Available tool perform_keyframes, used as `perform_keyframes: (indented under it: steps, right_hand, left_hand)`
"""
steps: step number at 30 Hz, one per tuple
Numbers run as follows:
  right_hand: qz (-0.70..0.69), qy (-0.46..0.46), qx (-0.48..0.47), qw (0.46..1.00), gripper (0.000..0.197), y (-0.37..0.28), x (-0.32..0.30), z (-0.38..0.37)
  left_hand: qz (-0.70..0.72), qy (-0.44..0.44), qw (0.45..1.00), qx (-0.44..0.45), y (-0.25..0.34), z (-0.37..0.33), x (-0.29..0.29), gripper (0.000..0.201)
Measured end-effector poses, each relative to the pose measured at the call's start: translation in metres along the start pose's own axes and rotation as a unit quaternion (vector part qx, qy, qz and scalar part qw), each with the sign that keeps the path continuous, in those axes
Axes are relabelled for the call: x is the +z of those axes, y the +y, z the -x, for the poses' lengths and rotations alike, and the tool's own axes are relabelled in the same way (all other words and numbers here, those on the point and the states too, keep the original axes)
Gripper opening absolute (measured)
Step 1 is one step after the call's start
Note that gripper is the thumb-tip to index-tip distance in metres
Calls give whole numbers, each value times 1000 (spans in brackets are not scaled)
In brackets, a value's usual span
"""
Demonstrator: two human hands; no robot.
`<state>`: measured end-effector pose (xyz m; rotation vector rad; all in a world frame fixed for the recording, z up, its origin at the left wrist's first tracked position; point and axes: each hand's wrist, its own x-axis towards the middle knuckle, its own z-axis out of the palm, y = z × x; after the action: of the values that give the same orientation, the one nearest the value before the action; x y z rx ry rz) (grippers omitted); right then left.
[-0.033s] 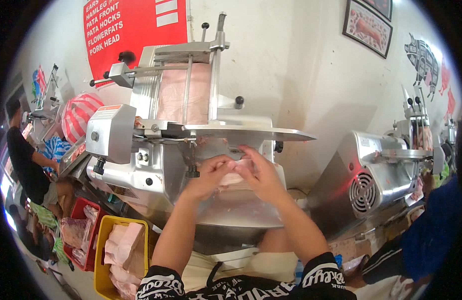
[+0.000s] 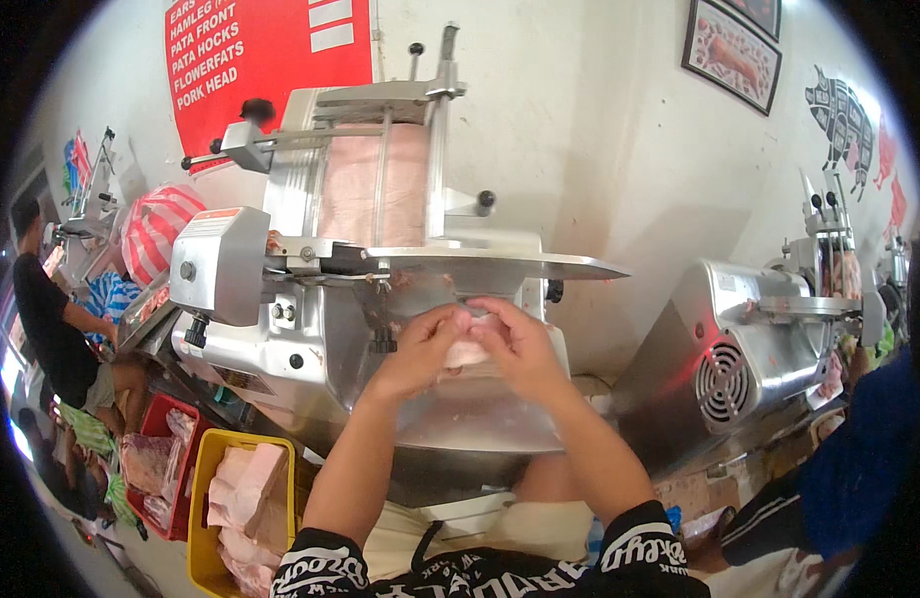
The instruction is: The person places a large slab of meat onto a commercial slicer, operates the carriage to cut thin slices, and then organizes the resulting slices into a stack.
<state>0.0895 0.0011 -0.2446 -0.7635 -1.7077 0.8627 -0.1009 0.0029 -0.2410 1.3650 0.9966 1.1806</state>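
In front of me stands a metal meat slicer [image 2: 256, 349] with a round blade [image 2: 510, 265]. A broad slab of pale pink meat [image 2: 360, 184] sits in its carriage [image 2: 438, 149], behind the blade. Below the blade, over the slicer's metal tray [image 2: 480, 424], my two hands meet fingertip to fingertip. My left hand [image 2: 423, 349] and my right hand [image 2: 522, 347] are both closed on a thin pale meat slice [image 2: 464, 355]. Fingers hide much of that slice, and I cannot tell how many layers there are.
At the lower left are a yellow crate [image 2: 206, 498] and a red crate [image 2: 188, 460], both holding meat pieces. A second slicer [image 2: 724, 339] stands to the right, near a person in blue [image 2: 858, 468]. Another person in black [image 2: 51, 309] is at the far left.
The carriage with the meat slab has shifted slightly to the right. My right hand's fingers have curled in a little closer to the left hand over the slice.
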Motion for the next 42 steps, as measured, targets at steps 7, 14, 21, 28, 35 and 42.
perform_keyframes:
  steps: [7,14,21,28,35,42]
  right_hand:
    - [479,40,41,876,34,28,-21,7]
    - [472,-109,-149,862,53,13,0,16]
    - [464,-116,-150,866,59,13,-2,17]
    - [462,-117,-153,866,60,14,0,16]
    - [120,32,-71,990,51,9,-4,1]
    - [129,-33,132,982,31,8,-26,-12]
  left_hand:
    - [-392,-14,914,104,-31,-18,-43,38]
    - [386,106,917,2,-22,-56,-48,16]
    - [561,55,822,-83,-34,-83,-59,13]
    - [495,100,856,-112,-38,-56,-64,15]
    - [218,-18,975,-31,-1,-6,-23,34]
    - [-247,29,950,189,-4,-10,-2,41]
